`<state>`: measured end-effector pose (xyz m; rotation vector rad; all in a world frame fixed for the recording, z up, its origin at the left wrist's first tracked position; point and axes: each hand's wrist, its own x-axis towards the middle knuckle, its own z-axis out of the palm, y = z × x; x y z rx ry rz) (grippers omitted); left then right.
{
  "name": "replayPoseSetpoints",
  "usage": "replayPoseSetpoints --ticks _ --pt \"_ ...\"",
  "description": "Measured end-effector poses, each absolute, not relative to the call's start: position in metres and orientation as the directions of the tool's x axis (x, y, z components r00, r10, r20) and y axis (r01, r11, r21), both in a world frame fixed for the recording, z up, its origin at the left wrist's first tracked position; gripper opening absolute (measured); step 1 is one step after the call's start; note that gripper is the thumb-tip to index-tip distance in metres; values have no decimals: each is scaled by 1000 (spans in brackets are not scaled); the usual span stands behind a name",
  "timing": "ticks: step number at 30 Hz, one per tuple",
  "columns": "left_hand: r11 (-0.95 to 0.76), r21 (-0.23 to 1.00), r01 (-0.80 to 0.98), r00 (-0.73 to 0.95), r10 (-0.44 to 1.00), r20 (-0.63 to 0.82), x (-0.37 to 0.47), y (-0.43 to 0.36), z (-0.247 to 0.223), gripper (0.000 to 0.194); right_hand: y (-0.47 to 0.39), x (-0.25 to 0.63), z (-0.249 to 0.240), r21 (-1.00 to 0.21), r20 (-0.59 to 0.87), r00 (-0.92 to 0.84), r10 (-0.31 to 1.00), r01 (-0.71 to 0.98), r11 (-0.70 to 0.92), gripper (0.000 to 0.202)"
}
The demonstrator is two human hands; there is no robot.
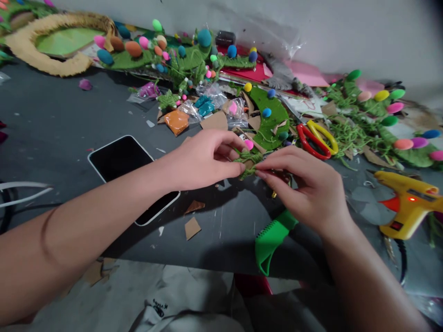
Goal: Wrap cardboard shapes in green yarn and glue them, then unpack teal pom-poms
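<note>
Between my two hands is a small piece wrapped in green yarn (249, 161), with a bit of brown showing in its middle. My left hand (211, 157) pinches its left side, thumb in front and fingers behind. From the right, the thumb and fingertips of my right hand (304, 184) are pressed together on the yarn at its edge. Just behind lies a curved green leaf-like piece (272, 115) with coloured pompoms. A green-handled tool (273, 240) rests under my right hand, its far end hidden.
A phone (121, 157) lies under my left forearm. To the right are red and yellow scissors (316, 139) and a yellow glue gun (404, 203) with a lit red light. Pompom-covered green pieces (138, 57), glitter packets (176, 121) and cardboard scraps (192, 228) lie around.
</note>
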<state>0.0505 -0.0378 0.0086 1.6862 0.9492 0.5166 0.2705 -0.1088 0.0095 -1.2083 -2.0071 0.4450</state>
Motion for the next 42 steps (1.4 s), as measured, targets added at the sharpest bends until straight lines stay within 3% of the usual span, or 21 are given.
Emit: replayPoseSetpoints --ticks 3,9,19,27,33,42 --pt "-112 932 345 595 794 -125 53 -39 10 35 -109 270 8 -591 445 -287 848 618 519 15" --pt "26 969 248 644 743 -185 55 -42 13 45 -108 270 8 -566 460 -298 837 627 535 15" --pt "-57 977 207 673 733 -100 54 -40 9 44 -110 268 8 -588 445 -291 847 619 521 12" --pt "-124 936 330 626 771 -119 49 -37 5 44 -108 270 8 -663 417 -242 876 579 475 13" --pt "-168 924 344 628 773 -93 50 -37 8 39 -109 275 11 -629 400 -230 887 636 448 14" --pt "-151 944 293 651 755 -81 50 -36 11 39 -107 275 11 -570 417 -337 844 626 532 18"
